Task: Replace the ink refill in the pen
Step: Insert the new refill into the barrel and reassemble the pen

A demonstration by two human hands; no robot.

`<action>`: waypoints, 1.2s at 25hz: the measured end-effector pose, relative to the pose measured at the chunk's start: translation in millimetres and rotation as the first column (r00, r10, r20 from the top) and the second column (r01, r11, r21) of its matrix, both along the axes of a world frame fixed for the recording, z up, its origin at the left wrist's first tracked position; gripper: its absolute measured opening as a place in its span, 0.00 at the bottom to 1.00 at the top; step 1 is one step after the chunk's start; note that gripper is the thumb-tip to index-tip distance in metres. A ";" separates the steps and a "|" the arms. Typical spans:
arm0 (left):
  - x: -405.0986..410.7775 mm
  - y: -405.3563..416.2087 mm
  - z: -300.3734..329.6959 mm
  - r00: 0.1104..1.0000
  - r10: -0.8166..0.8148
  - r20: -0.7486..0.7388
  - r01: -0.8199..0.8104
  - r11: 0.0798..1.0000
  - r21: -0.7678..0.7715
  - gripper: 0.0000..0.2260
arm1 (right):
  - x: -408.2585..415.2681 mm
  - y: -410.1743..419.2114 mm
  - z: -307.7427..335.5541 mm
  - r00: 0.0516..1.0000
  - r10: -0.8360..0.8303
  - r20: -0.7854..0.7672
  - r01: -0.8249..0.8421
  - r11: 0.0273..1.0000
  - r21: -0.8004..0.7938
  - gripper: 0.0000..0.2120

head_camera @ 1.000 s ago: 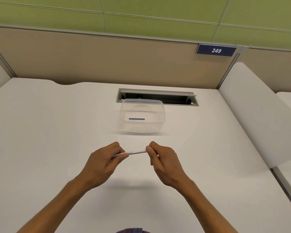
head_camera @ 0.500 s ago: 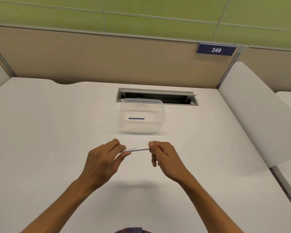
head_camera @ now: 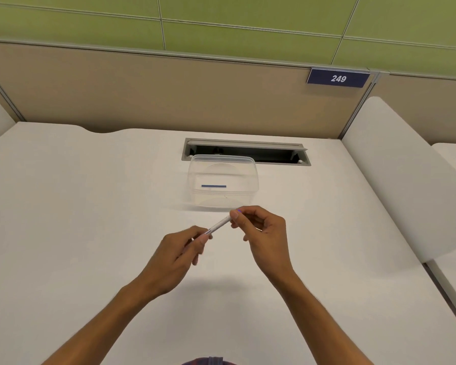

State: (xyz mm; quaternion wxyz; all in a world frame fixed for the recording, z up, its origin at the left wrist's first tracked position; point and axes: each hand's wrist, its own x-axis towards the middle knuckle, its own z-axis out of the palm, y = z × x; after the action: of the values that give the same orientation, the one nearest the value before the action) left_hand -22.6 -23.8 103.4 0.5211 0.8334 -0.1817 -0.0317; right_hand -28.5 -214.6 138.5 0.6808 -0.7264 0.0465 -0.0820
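A slim white pen (head_camera: 219,224) is held above the white desk (head_camera: 77,233), tilted up toward the right. My left hand (head_camera: 178,255) pinches its lower left end. My right hand (head_camera: 262,230) pinches its upper right end, where a small blue tip (head_camera: 239,211) shows between the fingertips. Behind the hands stands a clear plastic container (head_camera: 223,181) with a thin blue refill (head_camera: 213,186) lying flat inside it.
A grey cable slot (head_camera: 274,154) is cut into the desk just behind the container. A beige partition (head_camera: 169,96) with a blue sign reading 249 (head_camera: 338,78) closes the back. A white side panel (head_camera: 395,164) bounds the right.
Both hands have shifted to the right and farther forward. The pen has gone from nearly level to tilted, its right end raised toward the container.
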 end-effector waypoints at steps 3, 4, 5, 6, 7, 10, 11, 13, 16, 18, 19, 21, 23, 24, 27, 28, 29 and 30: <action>-7.6 -6.9 -5.1 0.987 -0.108 -0.120 0.105 0.994 -0.031 0.09 | 0.9 2.1 -2.6 0.999 -0.008 -0.044 0.010 0.998 0.063 0.04; -10.5 -10.1 -6.3 0.986 -0.111 -0.124 0.108 0.994 -0.031 0.08 | 0.3 4.5 -4.6 0.998 -0.004 -0.063 0.009 0.996 0.086 0.05; -12.6 -13.1 -7.6 0.989 -0.096 -0.114 0.093 0.995 -0.035 0.07 | -0.6 7.7 -6.8 0.996 0.007 -0.085 0.003 0.994 0.111 0.06; -13.9 -15.8 -9.0 0.992 -0.075 -0.098 0.071 0.997 -0.043 0.06 | -1.7 11.0 -9.5 0.995 0.020 -0.102 -0.007 0.992 0.129 0.07; -14.6 -18.1 -10.5 0.994 -0.059 -0.090 0.054 0.997 -0.053 0.06 | -2.5 14.2 -11.7 0.993 0.033 -0.111 -0.018 0.991 0.133 0.08; -14.6 -20.8 -13.8 0.989 -0.053 -0.139 0.044 0.997 -0.070 0.06 | -0.6 19.0 -17.3 0.993 0.058 -0.099 -0.044 0.989 0.139 0.11; -14.4 -20.7 -15.5 0.983 -0.064 -0.171 0.053 0.996 -0.065 0.07 | 1.5 19.5 -18.4 0.993 0.061 -0.096 -0.045 0.986 0.163 0.12; -13.9 -20.2 -18.6 0.974 -0.075 -0.214 0.064 0.996 -0.057 0.08 | 6.3 20.9 -20.5 0.993 0.065 -0.095 -0.041 0.971 0.236 0.14; -11.4 -20.6 -24.6 0.976 -0.042 -0.213 0.027 0.997 -0.070 0.07 | 7.6 29.4 -20.4 0.982 0.100 -0.163 -0.030 0.922 0.386 0.20; -11.3 -21.0 -31.0 0.982 -0.011 -0.186 0.006 1.000 -0.026 0.08 | 6.8 39.2 -20.2 0.961 0.136 -0.243 0.008 0.860 0.511 0.24; -11.5 -21.2 -34.3 0.985 -0.004 -0.173 0.004 1.000 0.003 0.10 | 7.1 43.8 -21.1 0.952 0.141 -0.272 0.040 0.821 0.569 0.25; -11.4 -21.1 -39.6 0.987 -0.008 -0.164 0.019 0.997 0.068 0.18 | 10.0 49.7 -25.0 0.945 0.122 -0.304 0.109 0.759 0.642 0.25; -9.3 -22.3 -46.1 0.987 -0.005 -0.158 0.024 0.992 0.121 0.22 | 13.8 51.7 -30.8 0.946 0.098 -0.309 0.127 0.764 0.632 0.22; -7.7 -23.4 -49.1 0.988 0.008 -0.155 0.013 0.991 0.135 0.21 | 14.8 52.3 -33.2 0.948 0.097 -0.302 0.115 0.783 0.611 0.21; -4.3 -25.4 -53.8 0.991 0.061 -0.119 -0.038 0.981 0.191 0.20 | 17.4 51.6 -38.5 0.953 0.098 -0.288 0.081 0.831 0.551 0.21; -4.0 -24.4 -55.9 0.994 0.069 -0.085 -0.045 0.966 0.254 0.23 | 19.4 49.4 -41.1 0.957 0.080 -0.280 0.084 0.845 0.528 0.21; -3.7 -22.0 -59.7 0.997 0.067 -0.041 -0.049 0.938 0.343 0.26 | 22.4 46.3 -44.6 0.963 0.053 -0.266 0.092 0.860 0.502 0.20; -3.6 -18.1 -65.8 0.998 0.058 -0.005 -0.050 0.901 0.431 0.31 | 25.6 42.1 -48.9 0.969 0.024 -0.246 0.100 0.872 0.479 0.19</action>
State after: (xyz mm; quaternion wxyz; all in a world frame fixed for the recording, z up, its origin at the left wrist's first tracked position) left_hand -26.3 -41.9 37.6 0.3267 0.9321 -0.1425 -0.0639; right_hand -2.9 -172.5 89.6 0.8291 -0.5345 0.1637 0.0089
